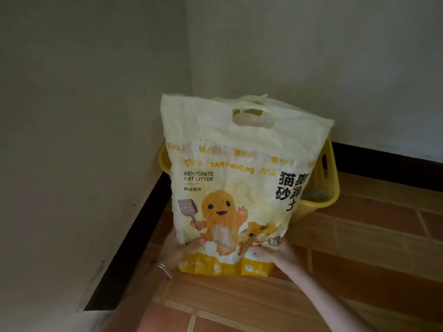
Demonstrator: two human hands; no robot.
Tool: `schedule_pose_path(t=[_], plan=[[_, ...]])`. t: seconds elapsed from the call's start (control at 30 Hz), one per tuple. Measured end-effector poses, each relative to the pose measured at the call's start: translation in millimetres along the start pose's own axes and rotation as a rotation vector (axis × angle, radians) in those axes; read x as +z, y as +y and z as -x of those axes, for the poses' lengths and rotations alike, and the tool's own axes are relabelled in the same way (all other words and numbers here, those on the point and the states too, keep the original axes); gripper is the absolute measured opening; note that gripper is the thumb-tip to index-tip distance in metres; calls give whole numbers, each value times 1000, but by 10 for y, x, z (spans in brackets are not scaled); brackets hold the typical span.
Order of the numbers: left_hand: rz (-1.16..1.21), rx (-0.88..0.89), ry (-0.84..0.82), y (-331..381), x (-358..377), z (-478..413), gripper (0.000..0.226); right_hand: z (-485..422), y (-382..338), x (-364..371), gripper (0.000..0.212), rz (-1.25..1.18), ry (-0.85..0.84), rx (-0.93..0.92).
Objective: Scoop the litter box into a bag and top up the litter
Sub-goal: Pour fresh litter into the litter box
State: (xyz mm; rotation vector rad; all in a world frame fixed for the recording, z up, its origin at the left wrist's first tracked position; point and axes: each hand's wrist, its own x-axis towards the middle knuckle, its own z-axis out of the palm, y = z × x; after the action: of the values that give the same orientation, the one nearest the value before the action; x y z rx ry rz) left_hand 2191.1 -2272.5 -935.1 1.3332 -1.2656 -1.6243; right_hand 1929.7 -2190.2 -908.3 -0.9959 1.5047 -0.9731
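A pale yellow bag of bentonite cat litter (239,178) stands upright in the middle of the view, its cut-out handle at the top. My left hand (184,248) grips its lower left corner, thumb on the front. My right hand (273,254) grips the lower right corner. Behind the bag a yellow plastic litter box (328,178) sits in the room's corner, mostly hidden; its right wall with a slot handle shows. Something blue-grey (316,192) lies inside it, unclear what.
White walls (84,116) meet in a corner behind the box, with a dark skirting board (134,240) along their base. The floor (359,248) is reddish-brown tile. Bangles sit on my left wrist (163,269).
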Motion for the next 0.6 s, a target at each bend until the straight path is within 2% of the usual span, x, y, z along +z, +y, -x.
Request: schedule_pose_path(t=[0.13,0.23,0.37,0.5,0.6], plan=[[32,-3,8,38,14,22,49,24,36,60,46,37,97,-41],[32,-7,-4,-13,-29,80,57,80,100,57,46,67,89,-61],[-60,-31,-86,-162,-103,168,70,183,229,-50,66,72,-19,3],[-135,-40,-203,-213,-187,183,75,216,320,-96,107,208,-114,88],[-172,-21,-216,-229,-196,168,72,208,375,-84,108,266,-111,84]])
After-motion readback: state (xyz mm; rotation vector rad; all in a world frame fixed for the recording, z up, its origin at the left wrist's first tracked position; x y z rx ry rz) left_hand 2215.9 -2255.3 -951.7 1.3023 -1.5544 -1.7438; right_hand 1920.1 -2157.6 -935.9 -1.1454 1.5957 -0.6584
